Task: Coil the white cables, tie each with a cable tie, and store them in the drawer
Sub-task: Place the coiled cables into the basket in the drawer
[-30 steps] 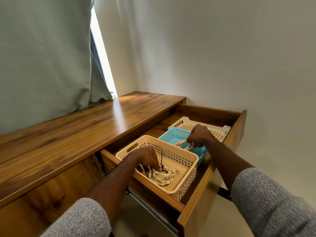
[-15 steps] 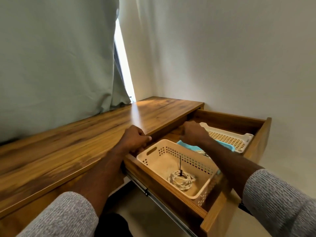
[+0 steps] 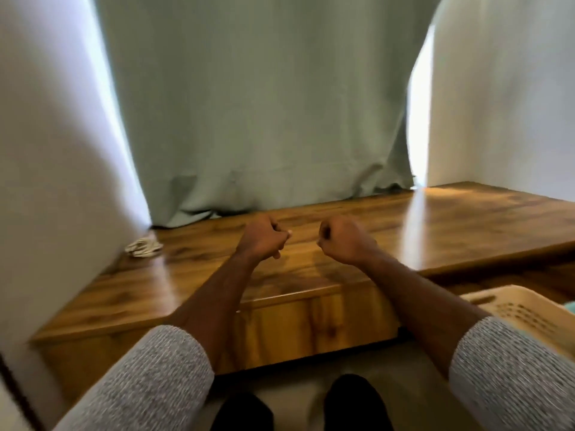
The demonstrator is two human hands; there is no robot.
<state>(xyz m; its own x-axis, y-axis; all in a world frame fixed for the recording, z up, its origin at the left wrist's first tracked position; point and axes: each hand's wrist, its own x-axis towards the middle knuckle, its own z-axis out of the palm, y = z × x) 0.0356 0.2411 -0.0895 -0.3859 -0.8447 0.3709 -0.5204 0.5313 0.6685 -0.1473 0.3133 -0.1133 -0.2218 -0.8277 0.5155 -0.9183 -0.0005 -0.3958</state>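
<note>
Left hand (image 3: 263, 239) and right hand (image 3: 343, 241): both curled into fists above the wooden desk (image 3: 311, 244), holding nothing. White cable (image 3: 143, 247) bundled far left by the wall. Beige basket (image 3: 510, 309) near right. No writing legible.

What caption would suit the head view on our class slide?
Both hands, left hand and right hand, curled empty above the desk; a white cable waits.

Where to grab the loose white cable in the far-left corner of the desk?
Take the white cable with the left hand, the nearer one. It lies flat in a loose bunch on the wooden desk close to the wall, so come from above and the right. Probably best to pinch across the whole bunch so loops stay together.
</note>
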